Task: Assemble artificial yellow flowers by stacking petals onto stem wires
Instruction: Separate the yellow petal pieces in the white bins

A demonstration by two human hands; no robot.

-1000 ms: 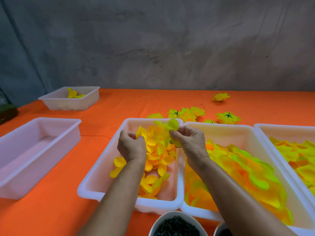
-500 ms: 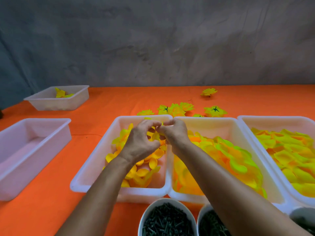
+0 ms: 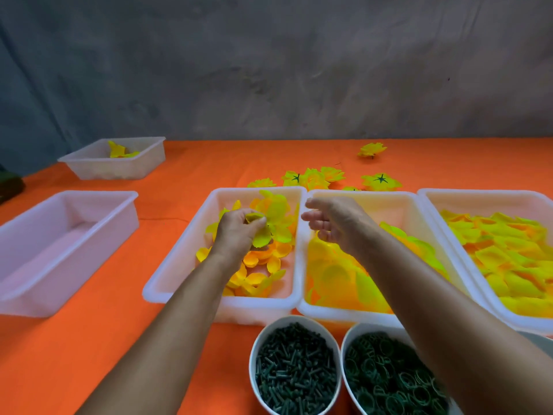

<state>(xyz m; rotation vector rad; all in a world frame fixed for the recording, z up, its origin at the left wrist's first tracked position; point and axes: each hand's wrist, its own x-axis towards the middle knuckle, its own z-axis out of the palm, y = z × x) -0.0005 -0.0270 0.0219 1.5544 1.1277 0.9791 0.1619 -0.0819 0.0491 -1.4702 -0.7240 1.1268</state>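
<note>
Left hand [image 3: 239,232] covers the stem end of its petal cluster [image 3: 269,223]; whether a wire is there cannot be told. Right forearm [image 3: 419,295] hides part of the ring bowl [image 3: 348,348]. Rightmost tray [image 3: 431,194] and both bowls cut by frame edges. Dark object [image 3: 9,187] at left edge: unidentifiable.
</note>
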